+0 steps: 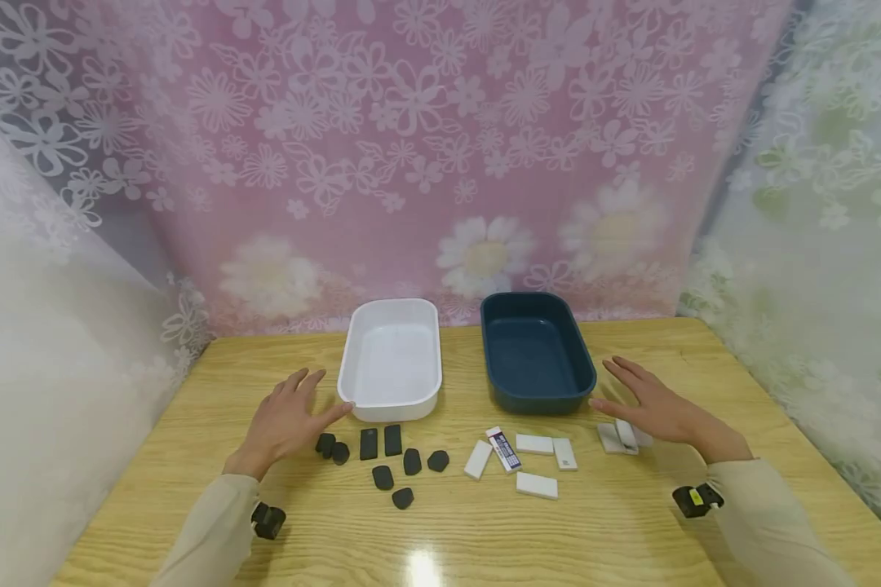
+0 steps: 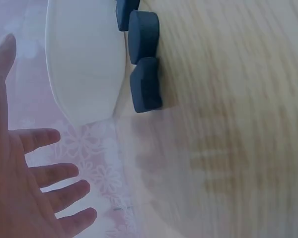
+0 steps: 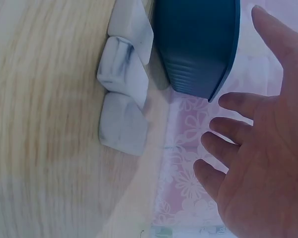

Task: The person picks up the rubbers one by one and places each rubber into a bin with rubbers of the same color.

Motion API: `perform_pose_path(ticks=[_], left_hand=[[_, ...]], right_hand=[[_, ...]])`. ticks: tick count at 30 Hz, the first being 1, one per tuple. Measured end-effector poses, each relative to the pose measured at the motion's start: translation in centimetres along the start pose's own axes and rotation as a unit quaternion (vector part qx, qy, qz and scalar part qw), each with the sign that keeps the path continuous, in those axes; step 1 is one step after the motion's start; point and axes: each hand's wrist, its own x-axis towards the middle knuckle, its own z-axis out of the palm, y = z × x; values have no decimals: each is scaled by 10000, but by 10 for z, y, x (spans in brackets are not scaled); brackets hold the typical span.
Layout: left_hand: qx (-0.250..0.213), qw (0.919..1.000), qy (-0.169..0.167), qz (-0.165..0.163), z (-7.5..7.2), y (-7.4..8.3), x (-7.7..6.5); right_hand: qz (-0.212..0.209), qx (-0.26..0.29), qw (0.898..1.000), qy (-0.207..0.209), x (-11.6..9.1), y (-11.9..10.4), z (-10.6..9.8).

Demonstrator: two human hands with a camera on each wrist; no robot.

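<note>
Head view: left hand [image 1: 282, 421], right hand [image 1: 658, 410] wide and empty toward opposite edges of the table [image 1: 514, 538]; pickup seems unstarted, likely needing a black block [image 1: 369, 444] pinched!

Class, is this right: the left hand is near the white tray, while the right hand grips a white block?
One error: the right hand holds nothing; the right wrist view shows its fingers spread. The left hand is near the white tray.
</note>
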Motion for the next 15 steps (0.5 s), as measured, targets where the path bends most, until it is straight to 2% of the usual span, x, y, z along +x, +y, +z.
perform_pose_path(ticks=[5,11,15], left_hand=[[-148,9998,121,81,-1,6,5],[-304,9977,439,411,0,23,17],[-350,9959,522,656,2,37,27]], right_hand=[[15,13,10000,-2,0,3,-2],[11,8,10000,-4,0,5,-3],[17,-7,10000,44,0,5,-4]])
